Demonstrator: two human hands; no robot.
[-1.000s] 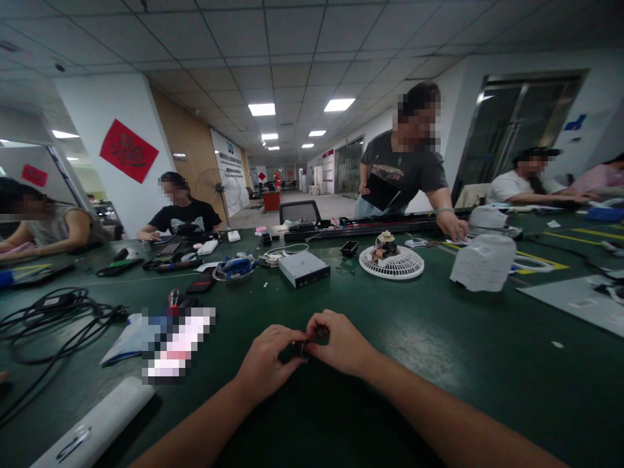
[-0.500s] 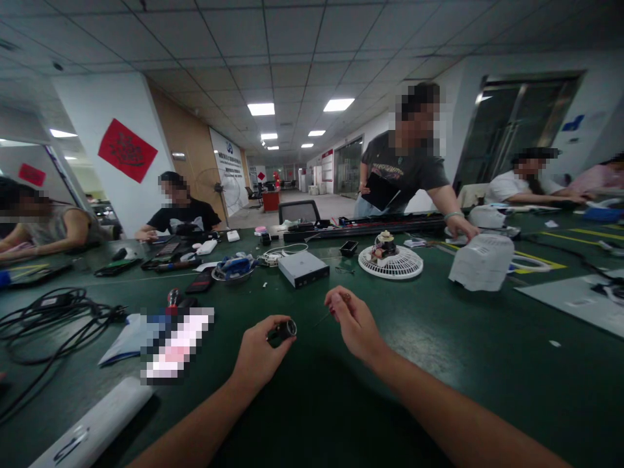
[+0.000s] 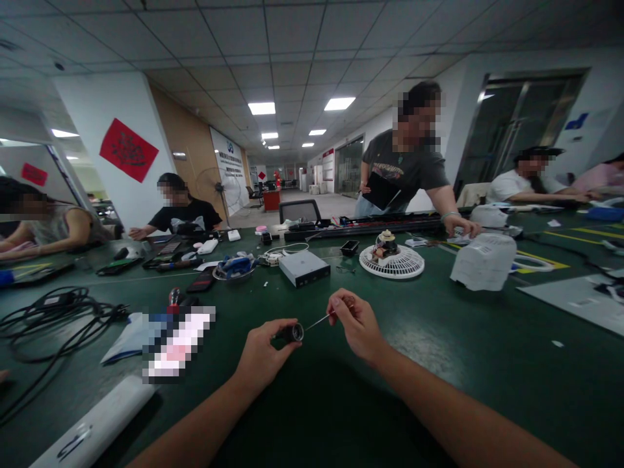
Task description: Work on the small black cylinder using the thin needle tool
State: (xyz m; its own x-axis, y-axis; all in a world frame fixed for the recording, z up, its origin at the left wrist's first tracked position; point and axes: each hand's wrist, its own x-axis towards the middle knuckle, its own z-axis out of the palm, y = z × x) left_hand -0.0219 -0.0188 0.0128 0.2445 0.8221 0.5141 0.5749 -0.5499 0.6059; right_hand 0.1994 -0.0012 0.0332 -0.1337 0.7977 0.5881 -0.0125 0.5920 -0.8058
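Observation:
My left hand [image 3: 260, 354] grips a small black cylinder [image 3: 294, 332] between thumb and fingers. Its round, ringed end, rather like a lens, faces right. In my right hand [image 3: 355, 325] the fingers are pinched on a thin metal rod [image 3: 319, 322], whose handle is hidden in the hand. The rod slants down to the left, and its tip is close by the open-looking end of the cylinder; whether they touch I cannot tell. Both hands are above the green table [image 3: 312, 416].
Beyond my hands lie a grey box-shaped device [image 3: 305, 268] and a white round grille with a motor [image 3: 391, 260]. A co-worker's hand [image 3: 461, 225] is at a white housing [image 3: 482, 262]. To the left are black cables [image 3: 58, 318] and a long white object [image 3: 97, 419].
The rod's tip and the cylinder's end have come closer together. The cylinder has turned and shifted slightly right and down. The co-worker's hand has shifted a little on the white housing.

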